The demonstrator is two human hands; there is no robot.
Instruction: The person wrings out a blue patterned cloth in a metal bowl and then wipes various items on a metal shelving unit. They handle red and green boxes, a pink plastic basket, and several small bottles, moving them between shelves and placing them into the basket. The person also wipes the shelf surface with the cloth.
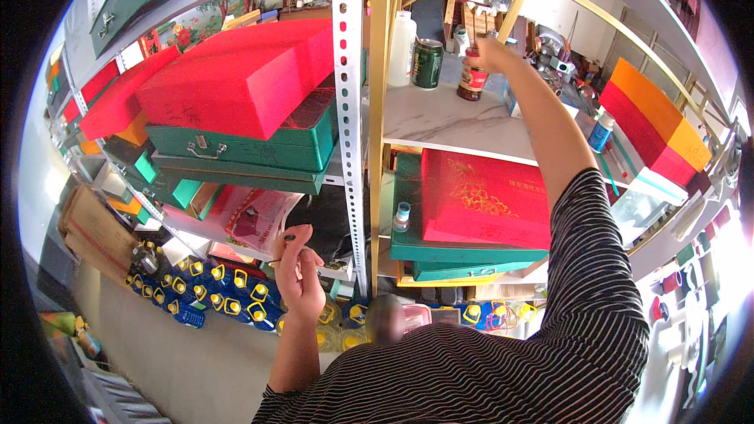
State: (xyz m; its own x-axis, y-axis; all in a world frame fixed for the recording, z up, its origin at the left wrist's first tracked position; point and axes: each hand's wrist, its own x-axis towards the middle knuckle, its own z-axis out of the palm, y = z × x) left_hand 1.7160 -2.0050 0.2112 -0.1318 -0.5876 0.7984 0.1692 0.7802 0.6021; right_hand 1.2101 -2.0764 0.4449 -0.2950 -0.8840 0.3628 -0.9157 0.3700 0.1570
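Observation:
My right hand (490, 56) reaches to the upper right shelf, its fingers closed round the top of a glass jar with a red label (472, 81). Thin sticks rise above the jar beside my fingers. Left of the jar stand a dark green can (427, 63) and a white plastic bottle (402, 50). My left hand (300, 277) is raised in front of the left rack, fingers bent and thumb near them; whether something small lies between the fingertips cannot be told. Behind it a pinkish printed bag (259, 221) lies on a lower shelf.
A perforated metal post (349, 129) and a gold-coloured post (380, 129) part the two racks. Red boxes (206, 79) sit on green cases (253, 144) at left. Another red box (483, 200) and a small clear bottle (401, 218) rest below the right shelf. Blue jugs (188, 313) line the floor.

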